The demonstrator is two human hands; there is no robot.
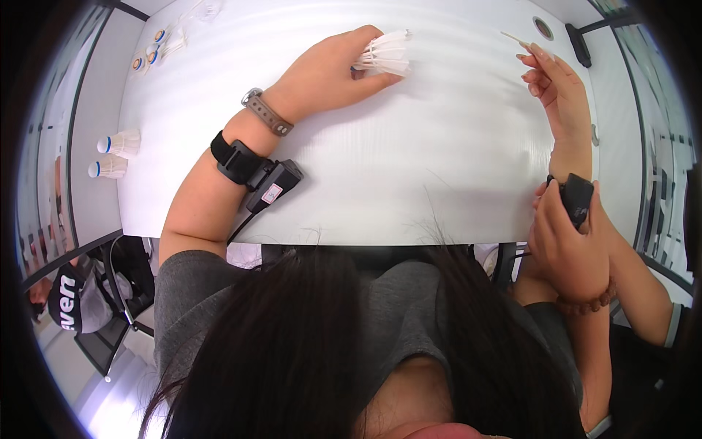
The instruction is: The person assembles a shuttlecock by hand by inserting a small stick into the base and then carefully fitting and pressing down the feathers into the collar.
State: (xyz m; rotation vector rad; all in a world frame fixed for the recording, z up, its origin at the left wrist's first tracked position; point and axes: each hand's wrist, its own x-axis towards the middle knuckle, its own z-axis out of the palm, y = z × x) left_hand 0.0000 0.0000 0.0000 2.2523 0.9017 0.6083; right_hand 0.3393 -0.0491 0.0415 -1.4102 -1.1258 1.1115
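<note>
A: Shuttlecock [387,55]: position and handling?
B: Over the far part of the white table [409,161], grasped by the left hand [338,67]; presumably light, skirt fragile, best held at its base.
A: Right hand [559,82]?
B: Pinching a thin pale stick [514,38].

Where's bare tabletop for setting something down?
Largest: middle of white table, between black strapped device and another person's hand. Also: between left hand and right hand. Crowded: left edge, shuttlecocks; right side, hands.
</note>
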